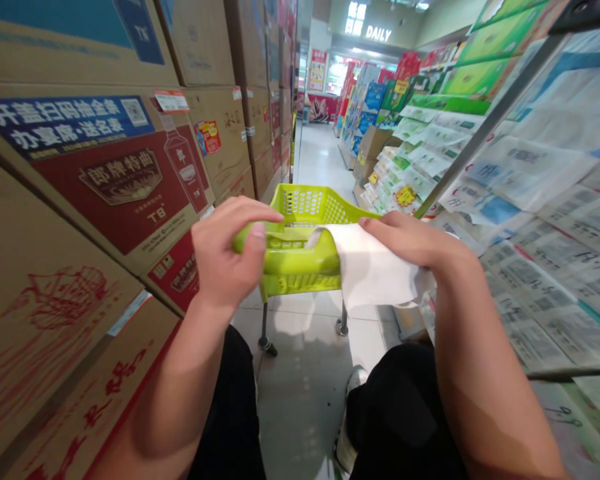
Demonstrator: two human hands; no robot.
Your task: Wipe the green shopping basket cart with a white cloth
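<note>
A lime-green shopping cart [303, 261] with a perforated basket stands in front of my legs, on thin metal legs with castors. My left hand [233, 250] is wrapped round the left end of its handle, thumb over the near side. A white cloth [380, 273] hangs over the right part of the handle. On top of this cloth lies my right hand [405, 237], fingers pointing left and pressing it against the handle. The underside of the right hand is hidden. No goods show inside the visible part of the basket.
Stacked cardboard cartons [130, 180] wall the left side closely. To the right, wrapped paper packs [540, 220] lean in tall piles, with a slanting metal pole [495, 120] before them. An open carton [375, 150] juts into the tiled aisle [323, 150] ahead.
</note>
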